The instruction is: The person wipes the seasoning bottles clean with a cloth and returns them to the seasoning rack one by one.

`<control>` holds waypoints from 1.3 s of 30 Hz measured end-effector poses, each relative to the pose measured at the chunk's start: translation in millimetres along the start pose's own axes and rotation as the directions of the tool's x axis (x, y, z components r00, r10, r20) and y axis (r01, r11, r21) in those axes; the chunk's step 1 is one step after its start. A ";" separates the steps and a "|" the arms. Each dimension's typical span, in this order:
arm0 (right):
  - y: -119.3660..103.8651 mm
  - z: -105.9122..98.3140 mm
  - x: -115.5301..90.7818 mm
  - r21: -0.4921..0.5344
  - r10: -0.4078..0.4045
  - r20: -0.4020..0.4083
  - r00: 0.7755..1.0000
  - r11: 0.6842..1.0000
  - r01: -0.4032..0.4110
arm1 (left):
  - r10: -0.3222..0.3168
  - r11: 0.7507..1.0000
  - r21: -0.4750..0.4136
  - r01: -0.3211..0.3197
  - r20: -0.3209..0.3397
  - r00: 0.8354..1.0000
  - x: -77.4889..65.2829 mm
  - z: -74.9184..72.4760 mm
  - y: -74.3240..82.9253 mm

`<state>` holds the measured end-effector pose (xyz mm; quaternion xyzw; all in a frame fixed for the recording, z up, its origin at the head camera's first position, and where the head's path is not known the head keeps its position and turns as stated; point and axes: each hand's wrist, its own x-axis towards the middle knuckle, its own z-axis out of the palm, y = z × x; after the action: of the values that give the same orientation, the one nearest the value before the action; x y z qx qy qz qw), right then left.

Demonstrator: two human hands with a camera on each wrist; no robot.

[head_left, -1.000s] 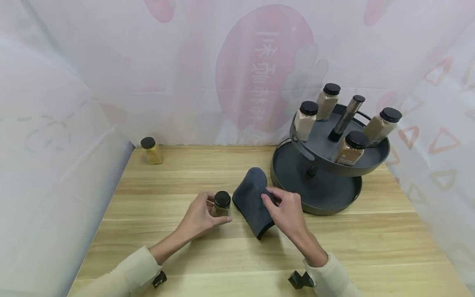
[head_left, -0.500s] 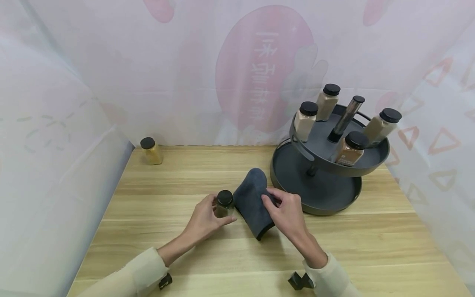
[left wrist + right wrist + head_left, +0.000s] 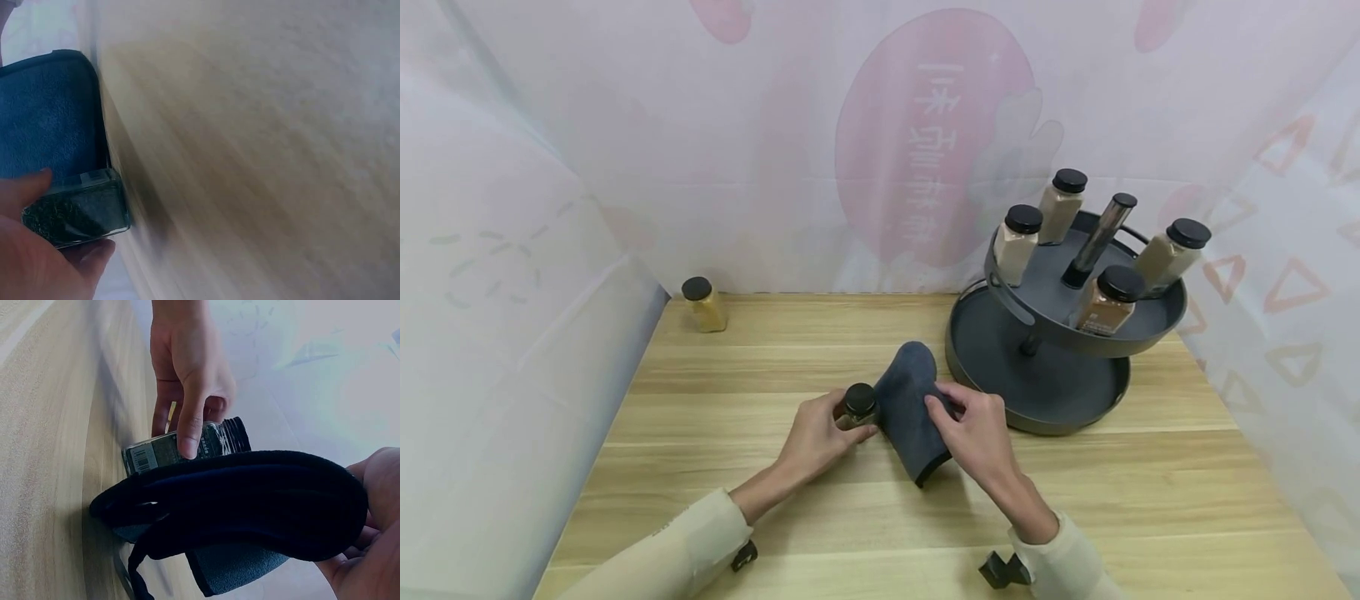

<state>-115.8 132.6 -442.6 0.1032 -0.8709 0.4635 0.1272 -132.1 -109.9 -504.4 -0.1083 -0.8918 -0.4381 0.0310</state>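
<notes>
My left hand grips a black-lidded spice jar around its sides, upright over the table. Dark green flakes show through the clear glass of the jar in the left wrist view, and a barcode label in the right wrist view. My right hand pinches a folded dark blue-grey cloth with black edging, thumb on the near face. The jar is right against the cloth on its left side. Part of the cloth's right edge is hidden behind my right fingers.
A two-tier dark grey turntable rack stands at the right, close beside the cloth. Several black-lidded spice jars, one with brown powder, stand on its upper tier. A yellow spice jar sits at the table's back left corner. Printed curtains enclose the table.
My left hand has moved the jar a little to the right, closing the gap to the cloth. My right hand and the cloth have barely moved.
</notes>
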 end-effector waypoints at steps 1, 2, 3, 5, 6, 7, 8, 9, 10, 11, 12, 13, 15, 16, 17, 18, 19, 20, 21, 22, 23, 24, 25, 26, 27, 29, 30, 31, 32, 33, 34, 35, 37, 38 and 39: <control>0.1 0.2 -0.1 0.000 0.001 0.001 1.000 1.000 -0.001 | -0.003 1.000 -0.010 0.003 0.009 1.000 0.3 -0.9 -0.1; 0.2 0.5 -0.1 0.000 0.000 0.000 1.000 1.000 0.000 | -0.006 1.000 -0.018 0.007 0.017 1.000 0.5 -1.8 -0.3; 0.3 0.7 -0.1 -0.001 0.000 0.000 1.000 1.000 0.000 | -0.011 1.000 -0.024 0.012 0.027 1.000 0.6 -2.7 -0.2; 0.0 1.1 0.0 -0.002 -0.003 -0.001 1.000 1.000 0.003 | -0.021 0.999 -0.024 0.023 0.048 0.999 0.9 -4.7 0.3; -0.3 1.3 0.0 -0.004 -0.006 -0.001 1.000 1.000 0.006 | -0.027 0.999 -0.022 0.028 0.058 0.998 1.2 -5.9 0.8; -0.6 1.6 0.2 -0.005 -0.009 -0.002 1.000 1.000 0.009 | -0.028 0.999 -0.021 0.030 0.066 0.997 1.5 -7.0 1.5; -1.1 2.0 0.4 -0.009 -0.014 -0.003 1.000 1.000 0.014 | -0.026 0.999 -0.019 0.027 0.072 0.997 1.8 -8.1 2.2; -1.8 2.4 0.6 -0.013 -0.018 -0.002 1.000 1.000 0.018 | -0.023 1.000 -0.018 0.024 0.078 0.997 2.4 -9.3 3.1; -2.5 2.9 0.8 -0.017 -0.023 -0.002 1.000 1.000 0.023 | -0.018 1.000 -0.018 0.019 0.084 0.996 2.9 -10.8 4.5; -3.2 3.6 1.1 -0.020 -0.027 -0.001 1.000 0.999 0.027 | -0.010 1.000 -0.017 0.012 0.089 0.996 3.6 -12.3 6.0; -4.0 4.3 1.3 -0.022 -0.032 -0.001 0.999 0.999 0.032 | 0.005 1.000 -0.018 -0.003 0.093 0.996 4.5 -14.0 7.8; -5.0 5.1 1.6 -0.023 -0.037 -0.001 0.999 0.999 0.036 | 0.019 1.000 -0.014 -0.018 0.099 0.995 5.4 -15.7 9.7; -7.1 7.0 2.1 -0.021 -0.045 0.001 0.999 0.999 0.045 | 0.044 0.999 -0.004 -0.044 0.116 0.992 7.1 -19.7 14.5; -8.3 8.1 2.2 -0.019 -0.052 0.000 0.999 0.998 0.052 | 0.056 0.998 -0.001 -0.056 0.125 0.991 7.6 -21.6 17.1; -9.4 9.3 2.5 -0.015 -0.060 0.000 0.998 0.998 0.060 | 0.064 0.998 0.003 -0.065 0.134 0.989 8.0 -23.4 19.5; -10.8 10.5 2.5 -0.011 -0.067 0.001 0.998 0.998 0.067 | 0.070 0.997 0.003 -0.071 0.143 0.987 8.3 -24.8 22.1; -12.0 11.7 2.6 -0.007 -0.072 0.003 0.997 0.997 0.072 | 0.069 0.998 0.003 -0.070 0.153 0.986 8.2 -26.2 24.5; -13.2 13.0 2.7 -0.001 -0.076 0.006 0.997 0.997 0.076 | 0.072 0.997 0.003 -0.073 0.160 0.985 8.1 -27.2 26.7; -14.4 14.2 2.8 0.004 -0.079 0.012 0.997 0.997 0.079 | 0.071 0.997 -0.006 -0.071 0.169 0.983 8.0 -27.9 28.8; -15.7 15.3 3.0 0.010 -0.079 0.018 0.997 0.997 0.079 | 0.071 0.997 -0.015 -0.070 0.177 0.982 7.8 -28.5 30.7; -17.0 16.2 3.1 0.016 -0.079 0.021 0.997 0.997 0.079 | 0.074 0.997 -0.026 -0.070 0.186 0.980 7.7 -29.0 32.5; -18.4 16.8 3.1 0.029 -0.077 0.023 0.997 0.997 0.076 | 0.079 0.997 -0.034 -0.074 0.194 0.978 7.6 -29.3 34.2; -20.0 17.3 3.3 0.041 -0.074 0.020 0.997 0.996 0.073 | 0.085 0.996 -0.043 -0.078 0.202 0.976 7.5 -29.9 35.6; -21.3 17.7 3.4 0.057 -0.076 0.011 0.997 0.996 0.076 | 0.091 0.995 -0.050 -0.082 0.211 0.973 7.5 -30.5 36.9; -22.7 17.8 3.4 0.074 -0.079 -0.003 0.997 0.994 0.079 | 0.092 0.995 -0.059 -0.081 0.219 0.971 7.5 -31.1 38.3; -25.1 17.5 3.1 0.104 -0.101 -0.049 0.994 0.989 0.106 | 0.097 0.995 -0.052 -0.088 0.227 0.969 7.5 -32.5 40.2; -26.2 17.3 3.0 0.119 -0.114 -0.074 0.991 0.985 0.122 | 0.097 0.995 -0.043 -0.090 0.230 0.968 7.6 -33.2 40.7; -27.1 17.2 2.7 0.124 -0.129 -0.097 0.987 0.982 0.141 | 0.097 0.995 -0.037 -0.091 0.231 0.968 7.6 -34.1 41.4; -27.6 17.2 2.4 0.121 -0.144 -0.112 0.983 0.980 0.157 | 0.097 0.995 -0.032 -0.092 0.231 0.968 7.7 -34.9 42.2; -28.1 17.4 2.0 0.113 -0.155 -0.117 0.981 0.979 0.169 | 0.098 0.995 -0.028 -0.094 0.230 0.968 7.6 -35.8 43.2; -28.0 17.9 1.5 0.099 -0.161 -0.112 0.981 0.980 0.172 | 0.099 0.995 -0.030 -0.095 0.230 0.968 7.6 -36.9 44.6; -27.3 18.8 1.0 0.080 -0.158 -0.096 0.983 0.983 0.166 | 0.100 0.995 -0.035 -0.094 0.230 0.968 7.4 -37.9 46.4; -25.4 20.9 0.1 0.043 -0.130 -0.036 0.991 0.990 0.132 | 0.102 0.994 -0.048 -0.094 0.226 0.969 6.7 -40.3 50.5; -24.0 22.2 -0.3 0.024 -0.111 -0.004 0.994 0.994 0.111 | 0.102 0.994 -0.054 -0.092 0.225 0.969 6.2 -41.4 52.6; -22.7 23.2 -0.4 0.010 -0.090 0.022 0.996 0.996 0.090 | 0.101 0.994 -0.057 -0.091 0.223 0.969 5.9 -42.5 54.5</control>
<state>-111.6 100.8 -437.4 0.1480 -0.8646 0.4601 0.1375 -127.5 -110.2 -435.2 -0.2011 -0.8729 -0.4415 -0.0520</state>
